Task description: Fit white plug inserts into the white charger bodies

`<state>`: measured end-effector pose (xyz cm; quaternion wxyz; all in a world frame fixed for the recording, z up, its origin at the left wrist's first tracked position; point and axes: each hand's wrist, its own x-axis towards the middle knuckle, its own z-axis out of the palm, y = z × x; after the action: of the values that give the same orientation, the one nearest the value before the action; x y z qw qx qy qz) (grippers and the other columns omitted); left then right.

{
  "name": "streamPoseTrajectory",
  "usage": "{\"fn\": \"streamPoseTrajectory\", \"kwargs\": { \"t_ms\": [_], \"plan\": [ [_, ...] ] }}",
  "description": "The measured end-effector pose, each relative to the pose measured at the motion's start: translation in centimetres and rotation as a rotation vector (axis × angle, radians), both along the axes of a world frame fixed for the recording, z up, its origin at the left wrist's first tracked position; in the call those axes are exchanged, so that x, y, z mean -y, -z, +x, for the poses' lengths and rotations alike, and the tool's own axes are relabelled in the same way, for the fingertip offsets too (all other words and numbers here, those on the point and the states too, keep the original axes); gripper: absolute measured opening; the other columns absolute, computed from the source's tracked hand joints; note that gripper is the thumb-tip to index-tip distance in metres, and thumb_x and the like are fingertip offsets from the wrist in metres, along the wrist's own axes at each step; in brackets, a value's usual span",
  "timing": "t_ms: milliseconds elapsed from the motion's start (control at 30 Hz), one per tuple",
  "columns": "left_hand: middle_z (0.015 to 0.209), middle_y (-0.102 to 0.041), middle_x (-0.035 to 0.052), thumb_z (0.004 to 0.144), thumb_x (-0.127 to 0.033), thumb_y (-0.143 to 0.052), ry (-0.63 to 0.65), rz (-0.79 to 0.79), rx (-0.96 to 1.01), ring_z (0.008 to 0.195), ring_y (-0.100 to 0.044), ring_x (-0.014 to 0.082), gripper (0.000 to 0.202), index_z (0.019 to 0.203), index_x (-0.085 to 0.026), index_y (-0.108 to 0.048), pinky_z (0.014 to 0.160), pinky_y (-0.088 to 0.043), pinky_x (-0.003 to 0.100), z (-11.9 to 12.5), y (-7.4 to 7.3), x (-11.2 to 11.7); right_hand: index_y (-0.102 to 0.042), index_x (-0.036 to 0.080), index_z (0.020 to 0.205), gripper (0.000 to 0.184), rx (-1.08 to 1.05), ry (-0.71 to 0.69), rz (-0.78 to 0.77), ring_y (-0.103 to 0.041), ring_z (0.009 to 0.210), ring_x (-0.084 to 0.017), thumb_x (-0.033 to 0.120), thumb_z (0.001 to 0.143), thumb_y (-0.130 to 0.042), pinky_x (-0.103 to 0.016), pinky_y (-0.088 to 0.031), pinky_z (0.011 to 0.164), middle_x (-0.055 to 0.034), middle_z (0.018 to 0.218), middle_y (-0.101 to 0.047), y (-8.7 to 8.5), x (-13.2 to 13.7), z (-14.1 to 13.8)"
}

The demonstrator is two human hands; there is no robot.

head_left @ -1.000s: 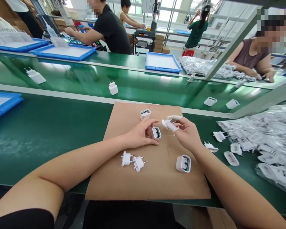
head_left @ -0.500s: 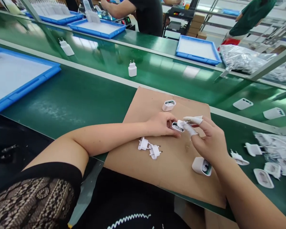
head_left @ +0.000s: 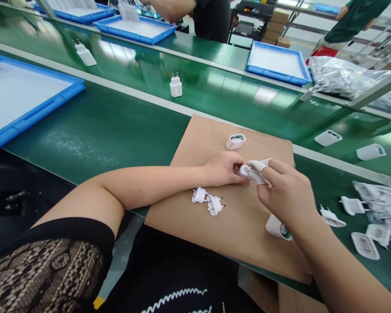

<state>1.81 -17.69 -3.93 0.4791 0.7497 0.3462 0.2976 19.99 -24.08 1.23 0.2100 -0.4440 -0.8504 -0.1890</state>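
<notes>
My left hand [head_left: 224, 169] is closed around a white charger housing [head_left: 243, 171] above the cardboard sheet [head_left: 195, 230]. My right hand [head_left: 286, 184], with white finger cots on thumb and forefinger, pinches a white plug cap against the housing's open end. The fingers mostly hide the cap, so I cannot tell how far it is seated. Two loose plug caps [head_left: 215, 204] with metal pins lie below my left wrist. An open charger housing [head_left: 236, 141] stands beyond my hands. Another housing [head_left: 276, 227] lies partly behind my right forearm.
Several plug caps [head_left: 365, 245] and a clear plastic bag [head_left: 382, 204] lie at the right. Finished-looking chargers [head_left: 176, 86] and open housings [head_left: 328, 138] sit on the green belt [head_left: 211, 95]. A blue-rimmed tray [head_left: 61, 98] is at left. Across the belt are more trays [head_left: 276, 63] and two people.
My right hand has brought the plug cap onto the open end of the housing held in my left hand. Pieces on the belt have shifted left relative to the cardboard.
</notes>
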Motion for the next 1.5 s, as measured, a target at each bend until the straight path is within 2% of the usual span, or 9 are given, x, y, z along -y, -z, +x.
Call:
{"fn": "streamPoseTrajectory", "kwargs": {
  "t_ms": [200, 400, 600, 700, 800, 933, 1167, 1400, 1500],
  "plan": [
    [0.083, -0.066, 0.0009, 0.085, -0.043, -0.079, 0.060, 0.410, -0.193, 0.073, -0.061, 0.0138, 0.030, 0.099, -0.017, -0.070, 0.066, -0.045, 0.026, -0.4, 0.4, 0.1, -0.051, 0.018, 0.061, 0.011, -0.016, 0.145, -0.054, -0.032, 0.050, -0.010, 0.011, 0.070, -0.053, -0.025, -0.020, 0.046, -0.0001, 0.064, -0.050, 0.0, 0.2, -0.5],
    [0.087, -0.067, 0.0102, 0.095, -0.061, -0.059, 0.037, 0.803, -0.481, 0.078, -0.066, 0.0218, 0.056, 0.116, -0.010, -0.067, 0.061, -0.040, 0.029, -0.5, 1.0, -0.1, -0.060, 0.019, 0.065, 0.009, -0.089, 0.307, -0.206, -0.040, 0.051, -0.011, 0.014, 0.070, -0.054, -0.027, -0.020, 0.048, -0.0027, 0.069, -0.057, 0.4, 0.3, -1.0],
    [0.086, -0.065, 0.0030, 0.090, -0.055, -0.071, 0.047, 0.619, -0.258, 0.072, -0.062, 0.0148, 0.038, 0.098, -0.018, -0.070, 0.064, -0.045, 0.026, -1.2, 0.8, -0.4, -0.071, 0.026, 0.123, 0.042, -0.478, 0.206, -0.466, -0.071, 0.094, -0.026, 0.027, 0.083, -0.059, -0.038, -0.056, 0.078, -0.0073, 0.112, -0.075, 0.6, 0.8, 1.9],
    [0.084, -0.065, 0.0033, 0.090, -0.052, -0.072, -0.030, 0.619, -0.004, 0.069, -0.059, 0.0127, 0.034, 0.090, -0.018, -0.069, 0.063, -0.047, 0.025, -2.2, -0.2, -0.8, -0.051, 0.031, 0.151, 0.061, -0.491, 0.273, -0.328, -0.054, 0.136, -0.035, 0.042, 0.091, -0.058, -0.054, -0.045, 0.112, -0.0094, 0.146, -0.060, 1.7, 3.9, 6.6],
    [0.083, -0.064, 0.0022, 0.087, -0.053, -0.075, -0.235, 0.697, 0.145, 0.065, -0.054, 0.0111, 0.036, 0.086, -0.019, -0.066, 0.058, -0.043, 0.025, -3.1, -1.6, -2.5, -0.040, 0.032, 0.159, 0.074, -0.344, 0.583, -0.151, -0.021, 0.154, -0.047, 0.054, 0.091, -0.058, -0.070, -0.022, 0.120, -0.0115, 0.168, -0.030, 4.2, 8.3, 11.9],
    [0.084, -0.061, 0.0004, 0.082, -0.054, -0.079, -0.556, 0.623, 0.105, 0.067, -0.052, 0.0112, 0.039, 0.082, -0.019, -0.061, 0.060, -0.042, 0.025, -3.3, -2.7, -7.5, -0.047, 0.024, 0.153, 0.087, -0.250, 0.817, -0.247, -0.022, 0.146, -0.063, 0.064, 0.079, -0.069, -0.081, -0.024, 0.109, -0.0234, 0.162, -0.033, 6.7, 11.2, 16.5],
    [0.097, -0.066, 0.0068, 0.084, -0.040, -0.075, -0.684, 0.285, -0.279, 0.087, -0.059, 0.0192, 0.025, 0.086, -0.017, -0.065, 0.080, -0.046, 0.030, -1.9, -2.3, -16.1, -0.066, 0.021, 0.123, 0.044, -0.127, 0.668, -0.161, -0.055, 0.113, -0.045, 0.050, 0.090, -0.061, -0.054, -0.047, 0.085, -0.0238, 0.124, -0.058, 5.9, 4.9, 16.8],
    [0.114, -0.070, 0.0133, 0.086, -0.032, -0.073, -0.655, 0.106, -0.479, 0.106, -0.061, 0.0278, 0.021, 0.099, -0.016, -0.069, 0.091, -0.046, 0.035, -1.9, -2.0, -17.4, -0.067, 0.019, 0.088, 0.012, -0.023, 0.478, -0.059, -0.055, 0.081, -0.029, 0.028, 0.081, -0.062, -0.038, -0.044, 0.069, -0.0130, 0.091, -0.056, 4.9, 1.0, 15.7],
    [0.139, -0.058, 0.0177, 0.087, -0.034, -0.072, -0.772, 0.252, -0.440, 0.129, -0.050, 0.0339, 0.040, 0.121, -0.015, -0.065, 0.108, -0.039, 0.042, -1.9, -2.5, -15.9, -0.068, 0.019, 0.088, 0.012, -0.109, 0.508, -0.124, -0.056, 0.082, -0.028, 0.024, 0.078, -0.065, -0.036, -0.037, 0.064, -0.0150, 0.093, -0.059, 3.5, 1.4, 15.8]
  ]
}}
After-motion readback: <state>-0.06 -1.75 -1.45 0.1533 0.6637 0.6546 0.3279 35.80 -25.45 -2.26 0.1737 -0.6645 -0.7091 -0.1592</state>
